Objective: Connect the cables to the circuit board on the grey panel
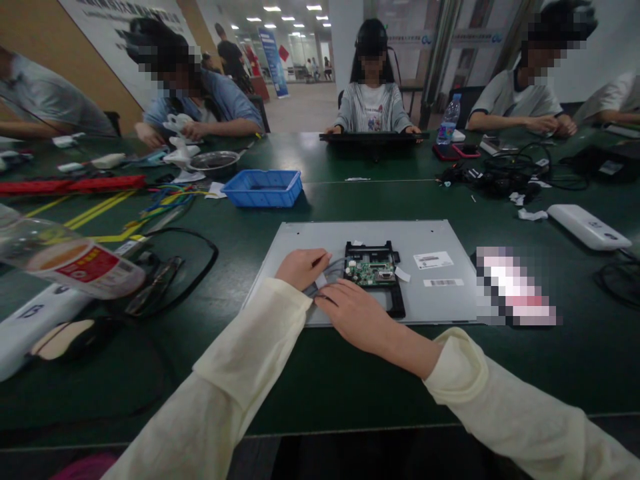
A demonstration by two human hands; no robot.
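A grey metal panel point(360, 237) lies flat on the green table in front of me. A black frame point(395, 303) on it holds a small green circuit board point(373, 272). My left hand point(301, 268) rests on the panel just left of the board, fingers curled around a thin grey cable point(334, 263) that runs to the board. My right hand point(356, 315) lies palm down on the panel, fingers pointing left, pressing near the cable and the frame's lower left corner. Both arms wear cream sleeves.
A blue plastic bin point(264, 187) stands behind the panel. A plastic bottle point(70, 259), black cables point(175, 267) and white devices lie at left. A white device point(587, 227) and a tangle of black cords point(500, 177) are at right. Several people sit around the table.
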